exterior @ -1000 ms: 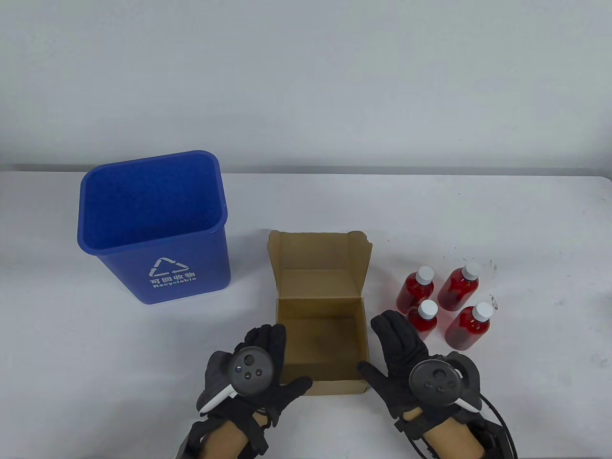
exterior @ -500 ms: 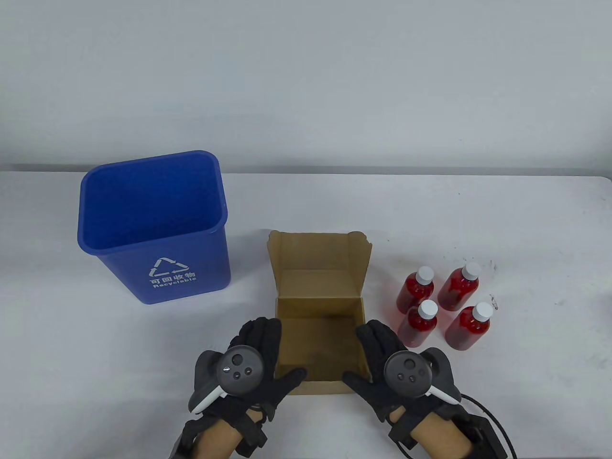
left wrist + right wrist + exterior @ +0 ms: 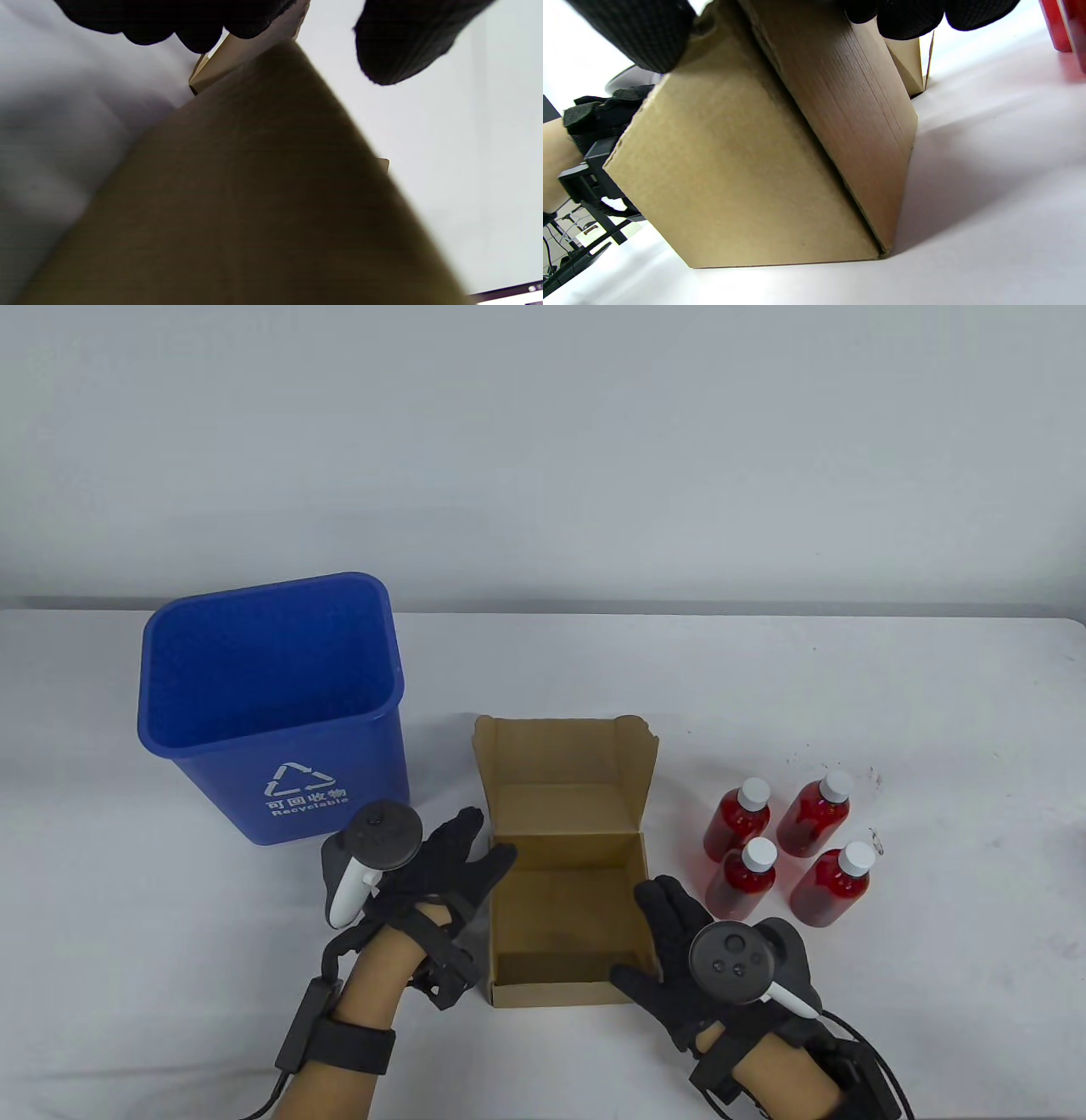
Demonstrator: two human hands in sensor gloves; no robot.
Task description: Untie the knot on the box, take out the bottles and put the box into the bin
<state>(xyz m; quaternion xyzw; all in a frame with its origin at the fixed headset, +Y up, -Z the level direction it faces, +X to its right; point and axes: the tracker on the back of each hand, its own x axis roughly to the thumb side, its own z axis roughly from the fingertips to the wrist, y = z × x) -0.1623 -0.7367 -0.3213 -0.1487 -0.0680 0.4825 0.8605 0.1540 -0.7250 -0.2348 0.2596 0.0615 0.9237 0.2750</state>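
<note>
The box [image 3: 567,865], a brown cardboard carton with its lid flap standing open at the far side, sits on the white tabletop [image 3: 848,687] near the front edge, between the two gloved hands. Its inside is bare in the table view. To its left and a little farther back stands the blue bin [image 3: 271,704], upright and open-topped, with a white recycling mark on its front wall; it is near the box but apart from it. To the right of the box four bottles [image 3: 785,848] of red liquid with white caps stand upright in a tight cluster, just beside the box's right wall.

The left hand [image 3: 441,865] lies against the box's left wall near the far corner, fingers reaching along the outside and the thumb pointing toward the rim; in the left wrist view the fingertips [image 3: 186,25] sit at the cardboard edge with the thumb held off it, so its grip is loose rather than clenched. The right hand [image 3: 687,950] is at the near right corner, fingers spread straight along the right wall and the thumb across the front wall; in the right wrist view its fingers [image 3: 908,17] lie over the top edge, a released, flat grip pressing on the box.
</note>
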